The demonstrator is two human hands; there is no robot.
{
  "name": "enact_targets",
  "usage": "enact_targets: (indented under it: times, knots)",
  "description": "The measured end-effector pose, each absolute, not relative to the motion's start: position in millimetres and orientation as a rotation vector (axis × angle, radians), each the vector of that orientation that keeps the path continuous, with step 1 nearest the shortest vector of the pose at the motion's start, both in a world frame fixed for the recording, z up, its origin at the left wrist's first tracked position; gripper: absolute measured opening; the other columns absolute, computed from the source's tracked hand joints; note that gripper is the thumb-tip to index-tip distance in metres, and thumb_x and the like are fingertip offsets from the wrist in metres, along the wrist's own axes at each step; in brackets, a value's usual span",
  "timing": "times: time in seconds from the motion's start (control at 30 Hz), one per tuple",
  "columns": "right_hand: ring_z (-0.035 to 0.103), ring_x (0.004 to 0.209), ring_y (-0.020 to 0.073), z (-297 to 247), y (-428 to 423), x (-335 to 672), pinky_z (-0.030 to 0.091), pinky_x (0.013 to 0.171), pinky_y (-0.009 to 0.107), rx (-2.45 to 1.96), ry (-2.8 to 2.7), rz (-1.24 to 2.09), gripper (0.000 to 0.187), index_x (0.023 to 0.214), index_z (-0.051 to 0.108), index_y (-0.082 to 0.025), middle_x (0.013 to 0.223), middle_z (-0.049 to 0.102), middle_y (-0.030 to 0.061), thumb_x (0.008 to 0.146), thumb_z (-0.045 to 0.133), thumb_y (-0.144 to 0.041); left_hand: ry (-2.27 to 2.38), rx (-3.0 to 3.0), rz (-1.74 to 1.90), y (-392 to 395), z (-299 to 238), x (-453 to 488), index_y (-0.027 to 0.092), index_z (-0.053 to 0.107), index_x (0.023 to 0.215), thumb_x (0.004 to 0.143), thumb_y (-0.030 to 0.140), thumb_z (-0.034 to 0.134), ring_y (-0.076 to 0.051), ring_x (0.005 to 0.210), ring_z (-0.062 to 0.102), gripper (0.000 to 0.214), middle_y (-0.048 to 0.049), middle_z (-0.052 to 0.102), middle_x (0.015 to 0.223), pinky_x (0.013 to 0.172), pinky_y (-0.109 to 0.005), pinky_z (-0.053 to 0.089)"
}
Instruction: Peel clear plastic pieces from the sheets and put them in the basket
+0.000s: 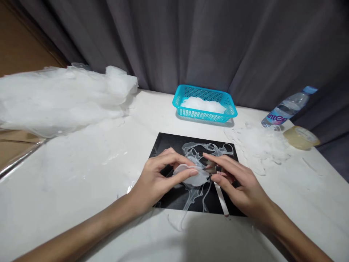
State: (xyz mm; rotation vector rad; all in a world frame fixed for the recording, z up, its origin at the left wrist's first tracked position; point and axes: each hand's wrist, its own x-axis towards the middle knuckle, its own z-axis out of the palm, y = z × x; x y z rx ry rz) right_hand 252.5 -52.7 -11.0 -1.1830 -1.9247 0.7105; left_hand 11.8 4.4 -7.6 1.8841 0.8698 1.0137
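My left hand (166,173) pinches a thin, rounded, translucent white piece (197,178) between thumb and fingers, above a black board (169,202). At the right edge of that piece, my right hand (236,178) is closed around a small shiny metal tool (211,167); its fingers hide most of the tool, and its exact kind cannot be made out. Thin clear offcut strips (192,196) lie tangled on the board below and behind the hands. A narrow white strip-like object (222,200) slants across the board below my right hand.
A turquoise basket (204,115) behind the board holds white pieces. To the left lies a large heap of translucent sheets (62,98). On the right are a pile of clear scraps (261,143), a water bottle (289,107) and a yellowish tape roll (301,138). A grey curtain (207,43) hangs behind.
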Motion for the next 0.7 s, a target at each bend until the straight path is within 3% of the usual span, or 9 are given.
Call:
enact_targets:
  times: [0.13, 0.33, 0.7]
  knots:
    - [0.067, 0.099, 0.0168, -13.6, -54.1, 251.9, 0.055, 0.093, 0.032, -1.098, -1.977, 0.656, 0.047, 0.151, 0.054, -0.03, 0.117, 0.074, 0.0036, 0.105, 0.059, -0.024, 0.877, 1.882, 1.001, 0.7, -6.6, 12.3, 0.026, 0.08, 0.09, 0.089, 0.024, 0.081, -0.014, 0.072, 0.058, 0.002, 0.0027, 0.075, 0.081, 0.07, -0.028, 0.045]
    - [0.068, 0.093, 0.0172, -14.4, -52.8, 250.5, 0.056, 0.089, 0.033, -1.067, -1.969, 0.609, 0.048, 0.151, 0.055, -0.031, 0.111, 0.077, 0.0018, 0.104, 0.058, -0.019, 0.91, 1.882, 0.973, -1.4, -2.3, 14.5, 0.024, 0.079, 0.084, 0.087, 0.028, 0.082, -0.014, 0.069, 0.058, 0.006, 0.002, 0.073, 0.075, 0.069, -0.029, 0.044]
    - [0.066, 0.092, 0.0143, -13.3, -53.6, 252.3, 0.054, 0.091, 0.03, -1.118, -1.981, 0.635, 0.046, 0.15, 0.055, -0.033, 0.119, 0.077, -0.0012, 0.105, 0.058, -0.021, 0.93, 1.745, 0.882, -5.7, 1.0, 16.2, 0.024, 0.079, 0.083, 0.087, 0.028, 0.082, -0.013, 0.071, 0.061, 0.006, 0.0023, 0.073, 0.078, 0.068, -0.026, 0.045]
